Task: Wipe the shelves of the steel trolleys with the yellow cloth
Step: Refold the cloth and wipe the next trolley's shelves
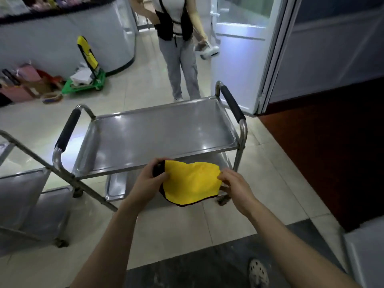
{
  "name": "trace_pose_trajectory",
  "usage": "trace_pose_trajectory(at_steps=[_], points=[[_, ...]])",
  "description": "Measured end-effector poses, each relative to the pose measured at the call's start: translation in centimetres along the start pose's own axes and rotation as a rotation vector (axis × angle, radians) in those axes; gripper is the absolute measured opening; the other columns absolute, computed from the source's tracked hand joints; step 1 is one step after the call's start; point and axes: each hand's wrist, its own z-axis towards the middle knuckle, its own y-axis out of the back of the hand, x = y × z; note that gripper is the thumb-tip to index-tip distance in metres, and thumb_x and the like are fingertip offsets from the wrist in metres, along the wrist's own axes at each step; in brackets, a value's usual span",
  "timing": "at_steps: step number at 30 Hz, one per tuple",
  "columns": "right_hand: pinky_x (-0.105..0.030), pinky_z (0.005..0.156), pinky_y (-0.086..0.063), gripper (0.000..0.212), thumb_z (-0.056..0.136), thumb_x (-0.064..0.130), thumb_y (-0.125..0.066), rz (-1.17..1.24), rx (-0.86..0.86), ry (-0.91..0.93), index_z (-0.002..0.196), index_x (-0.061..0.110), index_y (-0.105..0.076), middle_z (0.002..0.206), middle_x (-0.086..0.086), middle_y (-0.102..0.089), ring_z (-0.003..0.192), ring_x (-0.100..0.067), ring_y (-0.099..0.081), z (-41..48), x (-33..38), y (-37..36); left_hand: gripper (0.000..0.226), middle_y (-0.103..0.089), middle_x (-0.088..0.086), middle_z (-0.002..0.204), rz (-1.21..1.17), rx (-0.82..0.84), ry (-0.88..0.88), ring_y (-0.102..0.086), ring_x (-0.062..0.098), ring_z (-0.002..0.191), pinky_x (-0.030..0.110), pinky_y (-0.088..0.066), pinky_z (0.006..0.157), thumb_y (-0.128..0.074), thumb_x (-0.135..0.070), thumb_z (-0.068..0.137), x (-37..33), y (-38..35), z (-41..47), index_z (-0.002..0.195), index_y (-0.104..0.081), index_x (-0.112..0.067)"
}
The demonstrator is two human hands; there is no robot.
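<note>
A yellow cloth [190, 182] with a dark edge is stretched in the air between both hands, just in front of the near rim of a steel trolley's top shelf [158, 132]. My left hand [148, 181] grips the cloth's left end, fingers curled round it. My right hand [234, 185] pinches its right edge. The trolley has black padded handles at both ends, and its lower shelf [118, 187] shows beneath. A second steel trolley [22, 190] stands at the left edge, partly cut off.
A person [178, 44] stands just beyond the trolley, holding a white device. A green hand cart [87, 80] and bags lie by a curved counter at the far left. An open glass door [245, 50] is at the right, with dark flooring beside it.
</note>
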Motion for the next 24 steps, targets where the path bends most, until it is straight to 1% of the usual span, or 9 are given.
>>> trace_pose_trajectory(at_steps=[3,7,10,12,15,18,20,22,24], points=[[-0.038,0.073,-0.048,0.019,0.092,0.036,-0.068,0.143,0.073,-0.148,0.084,0.019,-0.073,0.079,-0.006,-0.062,0.073,-0.023,-0.063,3.6,2.5,4.2,0.047,-0.078,-0.001,0.106,-0.017,0.005,0.026,-0.069,0.016,0.1,0.036,-0.052,0.088,-0.063,-0.016,0.078,-2.0,-4.4,4.3,0.122,-0.076,-0.025],[-0.037,0.074,-0.057,0.027,0.098,0.046,-0.069,-0.033,0.276,-0.326,0.087,0.022,-0.074,0.077,-0.003,-0.067,0.069,-0.021,-0.067,8.2,4.3,9.3,0.039,-0.072,0.001,0.099,-0.049,-0.006,0.079,-0.063,0.019,0.095,0.039,-0.048,0.083,-0.061,-0.019,0.079,-4.1,-9.0,9.0,0.115,-0.074,-0.025],[-0.041,0.088,-0.058,0.027,0.098,0.03,-0.072,-0.073,0.26,-0.247,0.116,0.012,-0.079,0.106,-0.008,-0.075,0.095,-0.027,-0.072,11.5,7.1,12.0,0.035,-0.071,-0.007,0.09,-0.028,-0.057,0.075,-0.065,0.01,0.086,0.029,-0.052,0.077,-0.062,-0.02,0.077,-4.3,-10.9,11.7,0.109,-0.072,-0.026],[-0.046,0.099,-0.059,0.03,0.097,0.024,-0.07,-0.109,0.22,-0.161,0.127,0.02,-0.075,0.122,-0.008,-0.078,0.11,-0.029,-0.075,13.3,9.9,12.4,0.034,-0.068,-0.008,0.085,-0.062,-0.062,0.083,-0.063,0.009,0.082,0.027,-0.051,0.073,-0.064,-0.016,0.075,-4.1,-11.3,13.0,0.108,-0.071,-0.021],[-0.047,0.103,-0.056,0.015,0.095,0.025,-0.07,-0.334,0.189,-0.005,0.106,0.028,-0.079,0.112,-0.005,-0.079,0.109,-0.027,-0.074,16.4,13.7,11.6,0.035,-0.064,0.003,0.087,-0.073,0.059,0.126,-0.06,0.018,0.085,0.033,-0.048,0.072,-0.069,-0.011,0.074,-4.0,-10.8,15.0,0.109,-0.066,-0.007],[-0.035,0.076,-0.051,0.014,0.093,0.022,-0.068,-0.556,0.227,0.182,0.098,0.011,-0.074,0.085,-0.005,-0.07,0.079,-0.02,-0.066,19.7,17.0,10.0,0.037,-0.066,0.015,0.102,-0.133,0.371,0.27,-0.062,0.026,0.098,0.029,-0.056,0.081,-0.067,-0.007,0.08,-4.2,-9.5,17.9,0.115,-0.063,0.003],[-0.031,0.063,-0.039,0.018,0.094,0.021,-0.066,-0.742,0.259,0.308,0.091,0.003,-0.068,0.073,-0.004,-0.056,0.068,-0.012,-0.052,21.2,19.2,8.6,0.036,-0.069,0.029,0.117,-0.14,0.514,0.367,-0.066,0.035,0.111,0.043,-0.059,0.098,-0.061,0.003,0.091,-4.7,-8.8,20.0,0.125,-0.06,0.013],[-0.031,0.061,-0.035,0.019,0.098,0.019,-0.064,-0.883,0.356,0.366,0.092,0.001,-0.068,0.073,-0.009,-0.052,0.067,-0.011,-0.047,22.3,21.4,7.2,0.027,-0.071,0.033,0.125,0.034,0.437,0.323,-0.069,0.039,0.115,0.059,-0.054,0.109,-0.051,0.015,0.101,-5.6,-8.6,22.7,0.126,-0.062,0.013],[-0.032,0.062,-0.036,0.021,0.099,0.019,-0.062,-0.989,0.466,0.391,0.087,0.002,-0.065,0.068,0.0,-0.046,0.064,-0.009,-0.043,22.9,23.5,6.1,0.038,-0.07,0.025,0.128,0.207,0.228,0.169,-0.067,0.037,0.12,0.059,-0.051,0.11,-0.052,0.021,0.097,-6.7,-8.8,25.3,0.129,-0.063,0.004]])
